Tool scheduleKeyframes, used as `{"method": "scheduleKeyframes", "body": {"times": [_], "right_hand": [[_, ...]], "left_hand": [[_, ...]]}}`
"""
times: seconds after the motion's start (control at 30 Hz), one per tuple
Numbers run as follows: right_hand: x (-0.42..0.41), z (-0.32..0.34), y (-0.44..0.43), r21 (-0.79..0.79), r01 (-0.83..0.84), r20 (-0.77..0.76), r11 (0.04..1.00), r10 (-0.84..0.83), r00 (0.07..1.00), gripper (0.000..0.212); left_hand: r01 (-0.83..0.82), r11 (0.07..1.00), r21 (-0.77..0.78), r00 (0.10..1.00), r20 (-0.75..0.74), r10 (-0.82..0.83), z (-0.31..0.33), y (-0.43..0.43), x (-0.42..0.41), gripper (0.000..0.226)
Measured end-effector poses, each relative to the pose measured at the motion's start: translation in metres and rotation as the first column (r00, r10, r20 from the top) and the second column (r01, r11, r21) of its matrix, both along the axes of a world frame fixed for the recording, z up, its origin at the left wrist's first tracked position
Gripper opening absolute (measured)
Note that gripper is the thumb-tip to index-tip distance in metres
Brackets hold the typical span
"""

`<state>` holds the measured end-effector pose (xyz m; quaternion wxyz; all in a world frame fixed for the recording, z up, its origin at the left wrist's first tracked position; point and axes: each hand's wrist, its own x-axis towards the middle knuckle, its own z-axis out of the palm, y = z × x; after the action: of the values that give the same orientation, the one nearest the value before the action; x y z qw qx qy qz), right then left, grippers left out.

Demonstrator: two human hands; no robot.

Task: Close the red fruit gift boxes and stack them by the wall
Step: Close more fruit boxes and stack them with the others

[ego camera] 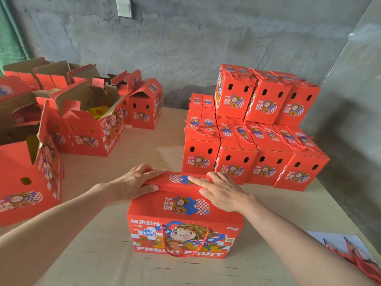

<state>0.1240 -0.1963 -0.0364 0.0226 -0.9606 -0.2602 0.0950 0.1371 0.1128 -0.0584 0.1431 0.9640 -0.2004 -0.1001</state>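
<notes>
A red gift box (185,223) stands on the pale wooden surface (99,256) right in front of the person, its printed long side facing the camera and a red rope handle (184,243) hanging down across that side; its top flaps are folded down to meet in a ridge. The left hand (134,183) lies on the left end of that ridge, fingers (153,172) straight and close together along the far flap, thumb laid along the near flap; the right hand (223,193) rests flat on the near flap at the right end, fingers straight and slightly spread, the index finger reaching toward the ridge; neither hand curls round anything.

Just beyond the box, on the right, closed boxes (268,164) stand packed side by side near the grey wall (206,48); a front row of four sits on the surface, more stand behind it, and an upper tier of three (266,100) rests on top, all with rope handles lying across their lids.

On the left stand open boxes (92,129) with flaps up; one shows something yellow (99,111) inside; another (26,182) sits at the near left. A bundle of red cords (354,259) lies on a white sheet at the lower right corner of the surface; a switch plate (123,7) is mounted on the wall.
</notes>
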Motion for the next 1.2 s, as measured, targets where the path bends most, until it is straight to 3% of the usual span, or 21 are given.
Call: {"method": "scheduleKeyframes", "body": {"times": [0.27,0.37,0.47,0.53,0.63,0.77,0.87,1.2], "right_hand": [[-0.003,-0.003,0.004,-0.024,0.009,0.072,1.000,-0.008,0.997,0.047],[-0.003,-0.001,0.004,-0.049,-0.004,0.054,0.999,0.007,0.999,0.047],[0.000,0.000,0.003,-0.068,-0.023,0.054,0.997,0.026,0.998,0.048],[0.001,-0.001,0.002,-0.081,-0.032,0.065,0.996,0.038,0.997,0.049],[0.002,-0.003,0.001,-0.062,-0.037,0.058,0.997,0.040,0.997,0.048],[0.005,0.001,-0.012,-0.002,-0.045,-0.062,0.999,0.044,0.997,0.051],[0.006,0.003,-0.040,0.027,-0.094,-0.054,0.995,0.095,0.994,0.053],[0.004,-0.001,-0.052,0.148,-0.088,-0.075,0.985,0.100,0.992,0.048]], "left_hand": [[-0.044,0.999,-0.007,0.997,0.057,0.044,-0.002,-0.006,-0.007,0.065],[-0.016,0.971,0.239,1.000,-0.010,0.019,0.011,-0.008,-0.003,0.073],[0.038,0.899,0.437,0.999,-0.004,-0.040,0.029,-0.028,0.003,0.111],[0.063,0.922,0.382,0.997,0.011,-0.073,0.029,-0.057,0.003,0.118],[0.096,0.949,0.300,0.987,0.092,-0.129,0.019,-0.086,0.004,0.096],[0.127,0.953,0.275,0.973,0.150,-0.173,0.012,-0.080,0.007,0.092],[0.138,0.956,0.260,0.970,0.158,-0.183,0.014,-0.080,0.005,0.088],[0.128,0.963,0.237,0.964,0.196,-0.177,0.011,-0.080,0.003,0.103]]}}
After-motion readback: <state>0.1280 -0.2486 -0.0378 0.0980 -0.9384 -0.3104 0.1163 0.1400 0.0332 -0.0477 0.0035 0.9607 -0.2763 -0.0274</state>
